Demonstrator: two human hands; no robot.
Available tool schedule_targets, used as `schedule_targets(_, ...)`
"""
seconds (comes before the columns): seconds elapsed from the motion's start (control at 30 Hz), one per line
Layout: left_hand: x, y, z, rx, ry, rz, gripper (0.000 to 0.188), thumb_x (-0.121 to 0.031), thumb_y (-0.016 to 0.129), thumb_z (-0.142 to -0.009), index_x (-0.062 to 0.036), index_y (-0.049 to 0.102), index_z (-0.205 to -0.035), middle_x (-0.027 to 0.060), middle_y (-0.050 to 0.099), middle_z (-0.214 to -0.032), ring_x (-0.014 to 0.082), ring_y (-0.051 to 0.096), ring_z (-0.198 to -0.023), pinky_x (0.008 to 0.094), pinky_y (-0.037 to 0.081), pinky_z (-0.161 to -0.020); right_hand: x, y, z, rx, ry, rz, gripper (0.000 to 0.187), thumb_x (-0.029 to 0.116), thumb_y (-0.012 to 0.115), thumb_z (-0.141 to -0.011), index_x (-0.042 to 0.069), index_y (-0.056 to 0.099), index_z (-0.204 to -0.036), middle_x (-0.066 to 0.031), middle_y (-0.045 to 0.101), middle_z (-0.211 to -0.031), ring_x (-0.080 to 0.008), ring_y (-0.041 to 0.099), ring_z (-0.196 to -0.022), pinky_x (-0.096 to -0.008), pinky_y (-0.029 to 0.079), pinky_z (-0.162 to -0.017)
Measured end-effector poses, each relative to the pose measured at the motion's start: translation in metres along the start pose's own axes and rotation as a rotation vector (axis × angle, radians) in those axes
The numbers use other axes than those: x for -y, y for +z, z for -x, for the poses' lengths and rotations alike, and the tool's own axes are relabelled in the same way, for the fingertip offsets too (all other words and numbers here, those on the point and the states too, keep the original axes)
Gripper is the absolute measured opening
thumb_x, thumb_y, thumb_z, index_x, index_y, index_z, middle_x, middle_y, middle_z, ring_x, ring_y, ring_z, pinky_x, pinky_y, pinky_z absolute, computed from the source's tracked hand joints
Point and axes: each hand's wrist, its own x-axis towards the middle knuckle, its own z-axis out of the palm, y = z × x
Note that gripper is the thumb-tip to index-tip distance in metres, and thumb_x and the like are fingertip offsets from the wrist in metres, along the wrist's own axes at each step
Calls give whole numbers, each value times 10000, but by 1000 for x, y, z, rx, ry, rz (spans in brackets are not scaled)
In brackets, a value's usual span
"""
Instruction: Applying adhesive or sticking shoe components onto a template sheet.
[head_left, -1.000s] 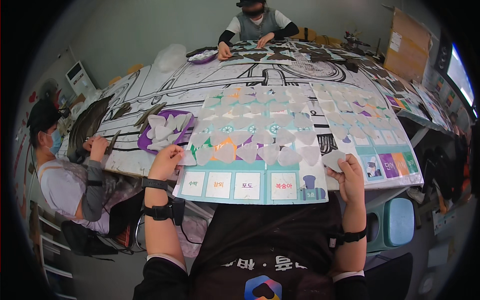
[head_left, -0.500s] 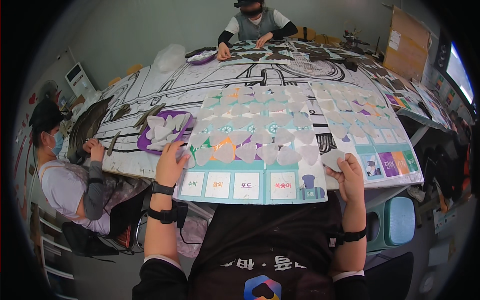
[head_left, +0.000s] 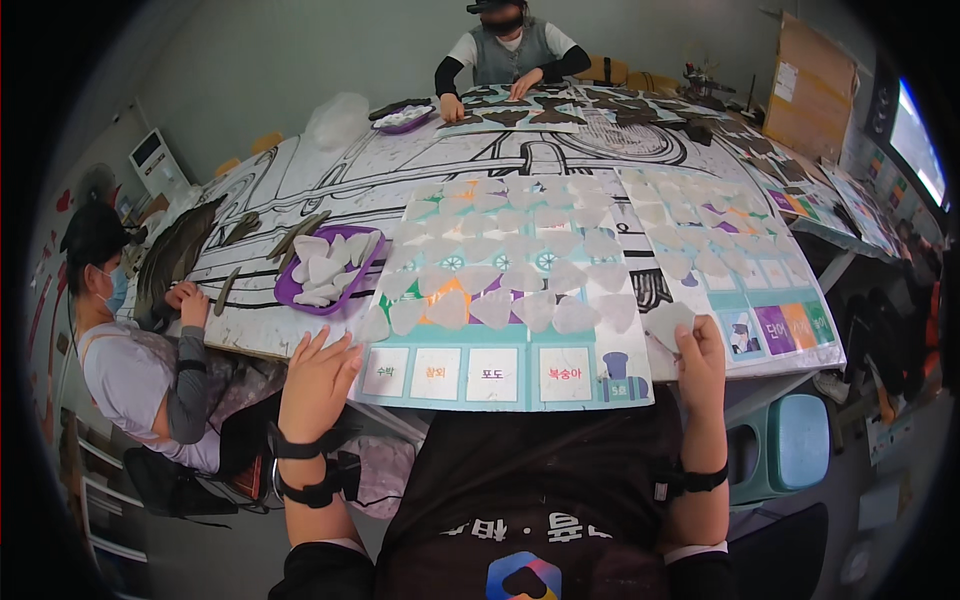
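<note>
My left hand [head_left: 318,385] is just off the near left corner of a printed board [head_left: 590,388], fingers spread and holding nothing. Rows of thin, whitish, rounded-triangular pieces [head_left: 460,310] cover most of that board. Between the thumb and fingers of my right hand [head_left: 703,358] is a similar pale flat piece [head_left: 667,322], held beside the board's near right edge. A purple tray [head_left: 346,297] holding more loose pale pieces [head_left: 322,265] stands beyond my left hand, left of the board.
A second printed board [head_left: 800,345] with pale pieces lies to the right. Across the table a person works over boards of dark pieces [head_left: 508,118]. Another person sits at the left beside long dark strips [head_left: 182,245]. A blue stool [head_left: 802,440] stands at the lower right.
My left hand has drawn back toward me from the board's left edge, its fingers now spread. My right hand, still with the pale piece, has shifted slightly down.
</note>
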Motion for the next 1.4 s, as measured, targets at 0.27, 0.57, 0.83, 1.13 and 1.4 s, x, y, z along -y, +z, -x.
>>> schedule_targets(0.27, -131, -4, -5, -45, 417, 753, 541, -216, 719, -729, -50, 520, -1204, 130, 578, -1117, 279, 580, -961, 312, 453, -837, 42, 51, 73, 548, -78, 253, 108, 26, 613, -811, -10, 512, -827, -14, 550, -736, -25, 446, -620, -186, 363, -517)
schedule_targets(0.57, -176, 52, -36, 274, 120, 1466, 343, -87, 688, -770, 19, 559, -1070, 70, 628, -939, 86, 585, -829, 205, 464, -735, 30, 46, 71, 416, 233, 101, 110, 39, 604, -836, -37, 530, -865, -43, 603, -737, -58, 586, -704, -189, 476, -603)
schedule_targets(0.83, -204, 63, -65, 78, 119, 1254, 171, -85, 666, -789, 26, 621, -911, 73, 644, -790, 84, 589, -687, 213, 473, -615, 22, 33, 44, 73, 112, 263, 141, 67, 592, -850, -43, 561, -933, -38, 611, -725, -69, 574, -638, -186, 461, -600)
schedule_targets(1.13, -221, 73, -78, -346, 358, 996, 159, -72, 643, -773, -24, 625, -924, 91, 626, -816, 192, 599, -712, 269, 472, -628, 10, 16, 33, -26, 39, 175, 138, 63, 555, -866, -47, 548, -950, -56, 608, -793, -75, 573, -684, -196, 481, -621)
schedule_targets(1.4, -216, 68, -61, -519, 644, 641, 200, -33, 667, -706, -14, 618, -899, 90, 611, -821, 247, 601, -712, 318, 490, -608, 24, 35, 60, 150, 120, -48, 161, 34, 486, -897, -50, 507, -1032, -74, 606, -898, -104, 585, -830, -243, 488, -774)
